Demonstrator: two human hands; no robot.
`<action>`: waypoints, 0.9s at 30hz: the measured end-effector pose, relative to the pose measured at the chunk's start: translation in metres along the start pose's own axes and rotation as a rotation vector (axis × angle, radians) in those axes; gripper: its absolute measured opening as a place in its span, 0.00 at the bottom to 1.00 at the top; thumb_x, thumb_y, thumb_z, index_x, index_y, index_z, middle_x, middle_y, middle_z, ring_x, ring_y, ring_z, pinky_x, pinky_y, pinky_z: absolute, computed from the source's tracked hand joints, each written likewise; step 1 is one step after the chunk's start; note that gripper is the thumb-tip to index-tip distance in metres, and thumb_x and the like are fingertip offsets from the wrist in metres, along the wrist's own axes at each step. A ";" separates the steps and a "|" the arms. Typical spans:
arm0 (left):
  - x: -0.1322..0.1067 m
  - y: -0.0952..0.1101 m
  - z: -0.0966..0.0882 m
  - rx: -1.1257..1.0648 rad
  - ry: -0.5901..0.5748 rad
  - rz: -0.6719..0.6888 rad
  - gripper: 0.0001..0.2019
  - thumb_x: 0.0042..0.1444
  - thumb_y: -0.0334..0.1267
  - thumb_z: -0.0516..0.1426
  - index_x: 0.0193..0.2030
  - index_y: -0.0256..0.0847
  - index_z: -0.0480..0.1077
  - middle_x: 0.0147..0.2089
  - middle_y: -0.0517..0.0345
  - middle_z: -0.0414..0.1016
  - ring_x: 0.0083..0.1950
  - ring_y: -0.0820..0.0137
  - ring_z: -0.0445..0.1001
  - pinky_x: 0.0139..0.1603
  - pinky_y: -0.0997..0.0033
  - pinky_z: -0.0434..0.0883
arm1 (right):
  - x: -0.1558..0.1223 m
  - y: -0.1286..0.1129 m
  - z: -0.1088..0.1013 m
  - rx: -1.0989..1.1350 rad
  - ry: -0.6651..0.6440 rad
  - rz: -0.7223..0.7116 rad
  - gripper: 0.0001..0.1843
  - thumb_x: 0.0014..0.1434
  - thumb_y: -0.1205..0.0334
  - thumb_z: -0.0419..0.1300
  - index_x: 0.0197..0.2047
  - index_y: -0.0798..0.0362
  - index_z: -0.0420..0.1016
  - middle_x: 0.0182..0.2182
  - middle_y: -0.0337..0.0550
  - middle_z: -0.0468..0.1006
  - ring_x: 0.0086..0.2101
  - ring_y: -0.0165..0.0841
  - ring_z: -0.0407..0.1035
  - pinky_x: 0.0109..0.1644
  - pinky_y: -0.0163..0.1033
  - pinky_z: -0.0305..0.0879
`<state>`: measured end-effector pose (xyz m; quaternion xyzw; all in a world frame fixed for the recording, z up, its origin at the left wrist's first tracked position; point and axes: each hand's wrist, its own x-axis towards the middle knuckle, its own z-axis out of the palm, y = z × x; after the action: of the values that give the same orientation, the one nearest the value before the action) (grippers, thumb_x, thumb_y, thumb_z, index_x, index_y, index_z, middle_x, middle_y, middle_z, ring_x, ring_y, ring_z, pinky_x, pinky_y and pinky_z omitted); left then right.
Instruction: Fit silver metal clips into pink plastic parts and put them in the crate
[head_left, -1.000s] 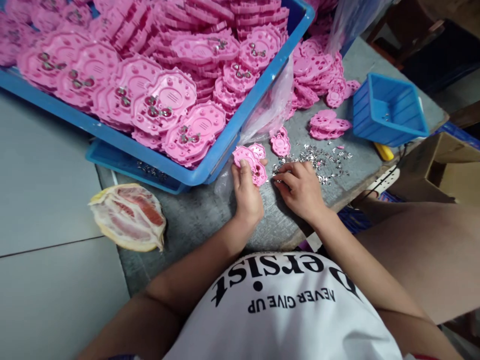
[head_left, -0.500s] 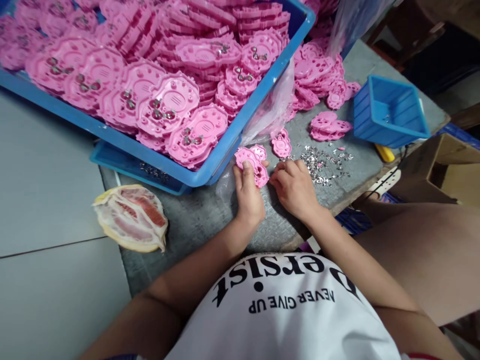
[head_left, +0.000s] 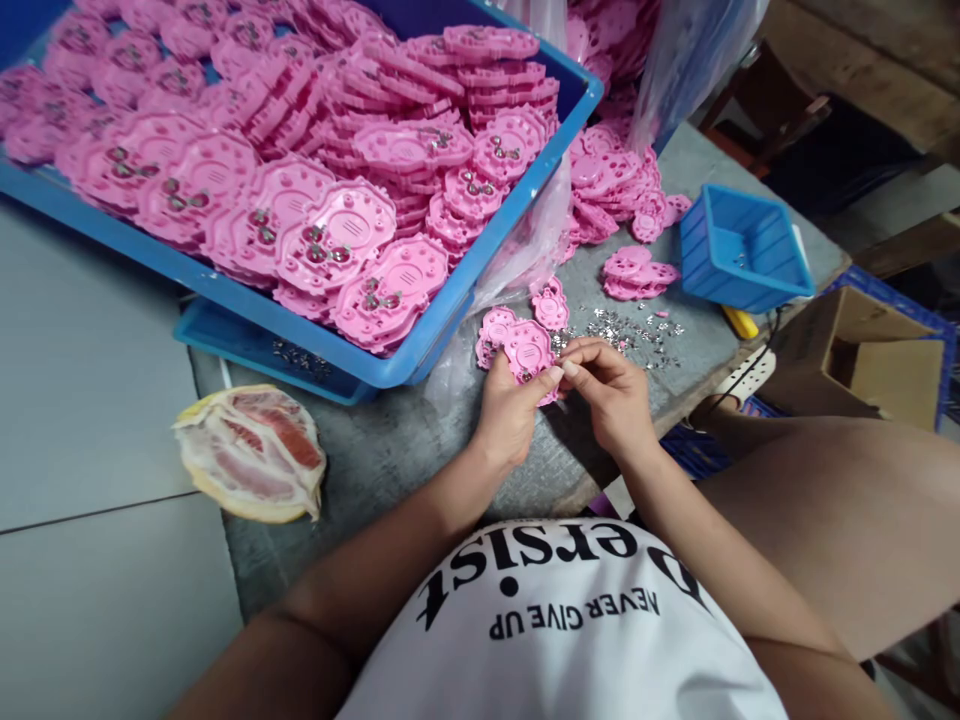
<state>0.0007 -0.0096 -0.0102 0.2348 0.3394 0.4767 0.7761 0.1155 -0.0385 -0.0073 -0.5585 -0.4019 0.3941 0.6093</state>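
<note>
A pink plastic casing piece (head_left: pixel 529 346) is gripped in my left hand (head_left: pixel 510 415), thumb laid along its lower edge. My right hand (head_left: pixel 609 392) pinches close against the piece's right side, thumb and forefinger together; whatever lies between those fingertips is too small to make out. Just beyond the held piece, a second pink piece (head_left: pixel 495 330) and a smaller pink casing (head_left: pixel 550 303) rest on the table. Small shiny metal parts (head_left: pixel 630 335) lie scattered behind my right hand.
A large blue tray (head_left: pixel 390 372) full of pink pieces with metal parts stands at the left, above a shallower blue tray (head_left: pixel 225 345). Cut pomelo (head_left: pixel 251 452) sits at the table's left. More pink pieces (head_left: pixel 637 273), a blue bin (head_left: pixel 746 250) and a cardboard box (head_left: pixel 862 350) are right.
My right hand has come from the metal parts to the edge of the held casing, its fingertips now meeting my left thumb. The held piece has turned and the whole view has shifted slightly.
</note>
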 end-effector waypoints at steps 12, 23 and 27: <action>0.002 0.002 0.000 -0.049 -0.006 0.002 0.23 0.40 0.31 0.72 0.43 0.41 0.69 0.39 0.61 0.78 0.38 0.72 0.75 0.38 0.72 0.71 | -0.001 0.001 -0.006 -0.094 -0.049 -0.100 0.13 0.57 0.49 0.71 0.32 0.49 0.79 0.40 0.43 0.75 0.31 0.31 0.69 0.32 0.41 0.75; 0.004 0.001 -0.003 0.006 0.000 0.005 0.23 0.41 0.31 0.71 0.44 0.41 0.68 0.37 0.63 0.76 0.36 0.72 0.75 0.36 0.70 0.69 | 0.000 0.002 -0.020 -0.598 -0.076 -0.452 0.05 0.65 0.58 0.64 0.39 0.46 0.82 0.41 0.46 0.80 0.45 0.40 0.75 0.49 0.50 0.73; 0.005 0.001 -0.005 0.012 0.020 0.000 0.24 0.40 0.31 0.71 0.44 0.41 0.69 0.37 0.63 0.77 0.36 0.72 0.75 0.39 0.70 0.70 | -0.001 -0.002 -0.026 -0.866 -0.115 -0.639 0.09 0.67 0.61 0.60 0.43 0.45 0.84 0.43 0.49 0.81 0.39 0.39 0.73 0.42 0.48 0.70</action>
<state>-0.0014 -0.0045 -0.0144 0.2347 0.3498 0.4770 0.7714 0.1397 -0.0491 -0.0068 -0.5861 -0.7101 0.0173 0.3898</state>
